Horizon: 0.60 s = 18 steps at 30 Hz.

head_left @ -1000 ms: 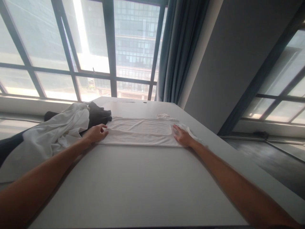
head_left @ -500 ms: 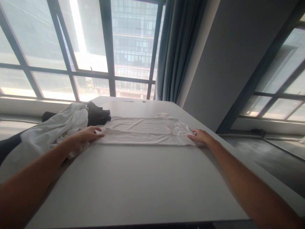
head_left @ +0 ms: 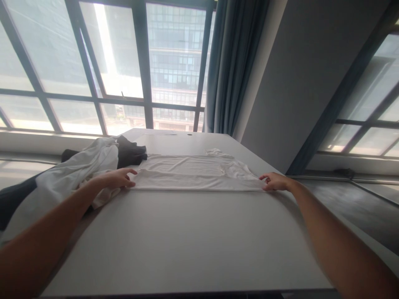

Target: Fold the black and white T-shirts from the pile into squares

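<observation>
A thin white T-shirt (head_left: 187,165) lies flat across the white table (head_left: 187,241), its near side folded over into a long strip. One sleeve sticks out at the far right of the cloth. At the strip's left end, my left hand (head_left: 120,178) has thumb and fingers closed on the edge. My right hand (head_left: 276,182) pinches the near right corner of the same shirt. Between the two hands the near edge runs straight. The fingertips' exact grip on the cloth is partly hidden.
To the left, a pile of white clothes (head_left: 77,166) and dark clothes (head_left: 131,150) spills over the table's side, under and beside my left forearm. Windows (head_left: 174,54), a blue-grey curtain (head_left: 233,66) and a slanting grey wall or pillar (head_left: 299,74) stand behind the table.
My right hand has slid outward to the right, and the shirt's near right corner now reaches farther out. The near strip looks smoother. My left hand stays at the left end.
</observation>
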### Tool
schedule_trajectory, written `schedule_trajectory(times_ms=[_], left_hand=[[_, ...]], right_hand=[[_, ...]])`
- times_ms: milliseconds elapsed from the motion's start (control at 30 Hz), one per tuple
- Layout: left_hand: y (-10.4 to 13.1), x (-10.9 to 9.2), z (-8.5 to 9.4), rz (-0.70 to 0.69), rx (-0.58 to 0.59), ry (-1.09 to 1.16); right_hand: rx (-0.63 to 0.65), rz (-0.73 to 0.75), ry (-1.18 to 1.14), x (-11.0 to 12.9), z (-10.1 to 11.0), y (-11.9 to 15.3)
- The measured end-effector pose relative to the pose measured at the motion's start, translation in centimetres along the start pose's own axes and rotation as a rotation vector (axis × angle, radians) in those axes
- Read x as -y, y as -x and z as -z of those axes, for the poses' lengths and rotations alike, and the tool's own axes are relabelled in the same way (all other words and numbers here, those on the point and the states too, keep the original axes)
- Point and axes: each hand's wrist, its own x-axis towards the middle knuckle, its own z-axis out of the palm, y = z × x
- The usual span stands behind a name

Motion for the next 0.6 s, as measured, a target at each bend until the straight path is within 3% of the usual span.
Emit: schedule_trajectory(times_ms=[167, 300, 400, 467, 533, 600], left_hand=[[0.6, 0.0, 0.5, 0.046, 0.037, -0.09], [1.5, 0.0, 0.7, 0.025, 0.218, -0.124], [1.4, -0.7, 0.2, -0.019, 0.145, -0.196], [0.9, -1.4, -0.6, -0.064, -0.032, -0.255], [0.3, -2.1, -1.4, -0.155, -0.19, -0.288], [-0.2, -2.5, -2.3, -0.253, -0.237, -0.29]], right_hand=[[-0.026, -0.014, 0.045, -1.3, 0.7, -0.3], [0.13, -0.236, 0.129, -2.9, 1.5, 0.2], [0.202, -0.326, 0.176, -3.3, 2.1, 0.3], [0.104, -0.236, 0.204, -2.8, 2.1, 0.0], [-0.119, -0.079, 0.229, -1.5, 1.7, -0.7], [-0.334, 0.041, 0.227, 0.1, 0.6, -1.4]])
